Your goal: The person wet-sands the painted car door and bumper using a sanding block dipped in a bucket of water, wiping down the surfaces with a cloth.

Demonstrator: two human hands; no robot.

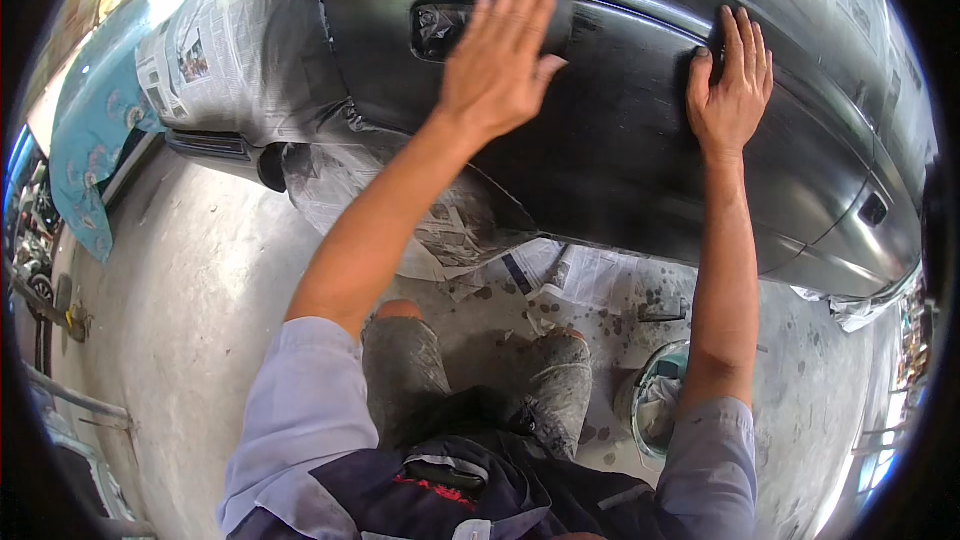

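A matte black car body panel (615, 135) stretches in front of me, with a raised moulding line along its upper part. My left hand (499, 56) lies flat over it, fingers straight and close together, thumb out to the side; motion blurs the fingertips. Just beside that hand is a rectangular opening (441, 30) with crumpled masking material inside. Further right, my right hand (731, 82) rests palm down below the moulding, fingers extended and thumb apart. Neither hand visibly grips anything, though the surface beneath both palms is hidden.
Masking newspaper covers the neighbouring bodywork (217, 52) and wheel area (450, 225). A bucket (637, 420) holding crumpled material stands by my right arm. Water spots and paper sheets (592, 274) mark the concrete floor (172, 300). A blue patterned cloth (94, 142) drapes something at left.
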